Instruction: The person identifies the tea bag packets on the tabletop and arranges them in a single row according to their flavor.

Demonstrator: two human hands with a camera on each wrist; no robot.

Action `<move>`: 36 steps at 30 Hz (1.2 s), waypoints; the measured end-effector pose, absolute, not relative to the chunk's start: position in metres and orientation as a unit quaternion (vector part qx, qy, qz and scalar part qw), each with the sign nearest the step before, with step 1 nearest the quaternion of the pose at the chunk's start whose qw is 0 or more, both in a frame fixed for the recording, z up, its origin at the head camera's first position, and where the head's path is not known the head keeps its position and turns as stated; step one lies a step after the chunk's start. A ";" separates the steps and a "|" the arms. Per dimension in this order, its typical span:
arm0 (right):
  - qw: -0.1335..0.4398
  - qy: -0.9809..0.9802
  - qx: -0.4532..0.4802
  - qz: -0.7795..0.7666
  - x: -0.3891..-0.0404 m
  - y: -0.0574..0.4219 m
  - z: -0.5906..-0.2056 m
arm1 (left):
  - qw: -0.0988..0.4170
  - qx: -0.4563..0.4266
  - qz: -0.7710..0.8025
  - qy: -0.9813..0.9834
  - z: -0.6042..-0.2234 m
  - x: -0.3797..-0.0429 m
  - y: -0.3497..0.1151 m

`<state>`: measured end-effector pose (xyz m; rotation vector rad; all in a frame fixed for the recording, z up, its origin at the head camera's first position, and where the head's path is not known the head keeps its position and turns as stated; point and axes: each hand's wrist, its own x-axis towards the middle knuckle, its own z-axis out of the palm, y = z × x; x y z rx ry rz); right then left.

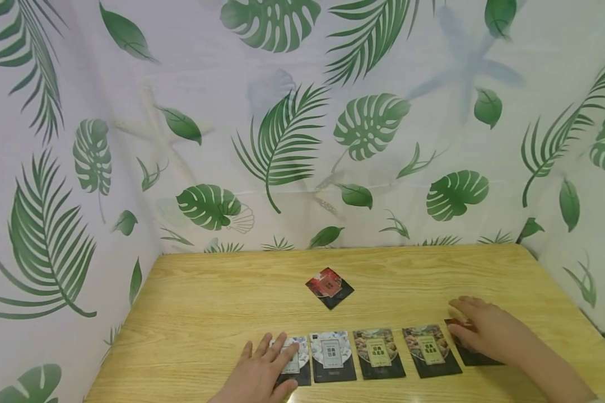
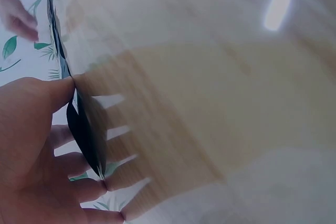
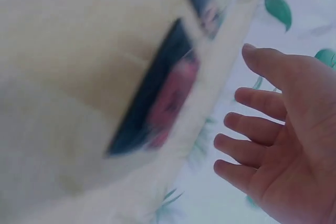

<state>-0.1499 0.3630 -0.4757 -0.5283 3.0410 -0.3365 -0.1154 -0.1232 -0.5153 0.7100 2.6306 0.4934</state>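
Several flat tea sachets lie side by side along the near part of the table. My left hand (image 1: 259,369) rests with spread fingers over the leftmost white-and-black sachet (image 1: 305,364). In the left wrist view its thumb touches one edge of that sachet (image 2: 86,135), and its fairly straight fingers reach the tabletop. To its right come another white sachet (image 1: 333,358) and two green-labelled oolong sachets (image 1: 380,355) (image 1: 432,352). My right hand (image 1: 499,336) is over a red-and-black sachet (image 1: 476,357) at the row's right end; in the right wrist view its relaxed fingers stand apart from the sachet (image 3: 168,103).
Farther back on the wooden table (image 1: 206,302), a single red-and-black sachet (image 1: 330,287) lies turned cornerwise. Leaf-printed white sheeting (image 1: 292,229) stands as a wall behind the table and along both sides.
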 end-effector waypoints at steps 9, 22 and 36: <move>0.002 0.965 -0.223 -0.140 -0.179 0.293 -0.460 | 0.188 0.249 0.170 0.935 -0.515 -0.117 -0.123; 0.006 0.946 -0.295 -0.135 -0.221 0.222 -0.471 | 0.175 0.258 0.167 0.935 -0.513 -0.115 -0.125; 0.043 0.941 -0.304 -0.142 -0.247 0.169 -0.482 | 0.180 0.254 0.165 0.936 -0.512 -0.116 -0.126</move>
